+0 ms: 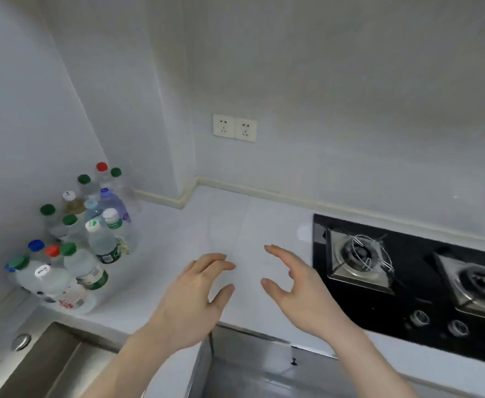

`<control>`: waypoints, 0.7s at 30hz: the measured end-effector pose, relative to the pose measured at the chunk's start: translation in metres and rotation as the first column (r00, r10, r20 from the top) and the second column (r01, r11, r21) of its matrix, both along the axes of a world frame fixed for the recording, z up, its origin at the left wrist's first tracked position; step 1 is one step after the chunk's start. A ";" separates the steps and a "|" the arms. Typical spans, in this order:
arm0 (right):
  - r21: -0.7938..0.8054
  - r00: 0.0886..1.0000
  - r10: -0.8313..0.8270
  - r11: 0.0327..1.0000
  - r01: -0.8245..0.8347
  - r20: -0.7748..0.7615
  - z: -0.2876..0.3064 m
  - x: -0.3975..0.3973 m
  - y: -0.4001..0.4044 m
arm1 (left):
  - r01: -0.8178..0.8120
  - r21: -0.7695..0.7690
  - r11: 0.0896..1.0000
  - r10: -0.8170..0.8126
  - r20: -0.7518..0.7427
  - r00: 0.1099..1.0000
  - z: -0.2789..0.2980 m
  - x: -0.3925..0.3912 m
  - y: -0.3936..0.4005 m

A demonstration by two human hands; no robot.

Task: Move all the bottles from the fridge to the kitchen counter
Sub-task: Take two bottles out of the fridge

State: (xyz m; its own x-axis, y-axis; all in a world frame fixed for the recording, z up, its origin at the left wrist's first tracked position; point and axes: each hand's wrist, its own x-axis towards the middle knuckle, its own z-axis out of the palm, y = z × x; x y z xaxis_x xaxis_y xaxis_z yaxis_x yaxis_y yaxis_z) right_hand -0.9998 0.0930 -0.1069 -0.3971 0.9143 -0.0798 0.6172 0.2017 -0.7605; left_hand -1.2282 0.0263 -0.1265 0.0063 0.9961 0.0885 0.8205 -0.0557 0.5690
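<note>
The left hand (pixel 198 294) and right hand (pixel 296 285) hover empty above the counter (pixel 250 225), fingers loosely spread; the bottles (pixel 77 234) stand upright, caps up, clustered in the counter's left corner; rear ones partly hidden, labels blurred; stove (pixel 407 271) cut off right.

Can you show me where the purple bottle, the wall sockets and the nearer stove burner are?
Purple bottle (pixel 114 203): head view, on its tinted shoulder.
Wall sockets (pixel 234 127): head view, where the two plates meet.
Nearer burner (pixel 360 252): head view, on its round centre.
</note>
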 end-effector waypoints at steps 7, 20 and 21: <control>0.056 0.941 -0.335 0.940 0.338 -0.052 0.031 0.133 -0.058 | 0.269 0.071 0.961 -0.270 0.011 0.963 0.031 0.118 0.025; 0.174 0.638 -0.769 0.623 0.762 -0.039 0.070 0.416 -0.264 | 0.727 0.196 0.658 -0.744 0.021 0.668 0.078 0.438 -0.036; 0.189 0.618 -0.785 0.601 0.776 -0.039 0.070 0.434 -0.277 | 0.746 0.199 0.636 -0.763 0.019 0.646 0.080 0.458 -0.045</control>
State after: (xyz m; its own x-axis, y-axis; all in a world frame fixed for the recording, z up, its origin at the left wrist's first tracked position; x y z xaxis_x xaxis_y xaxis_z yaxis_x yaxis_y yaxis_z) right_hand -0.5662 -0.1843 -0.0367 0.4746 0.8732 0.1103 0.6330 -0.2515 -0.7322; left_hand -0.7698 -0.0185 -0.0464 0.7322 0.6184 0.2853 0.3946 -0.7267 0.5623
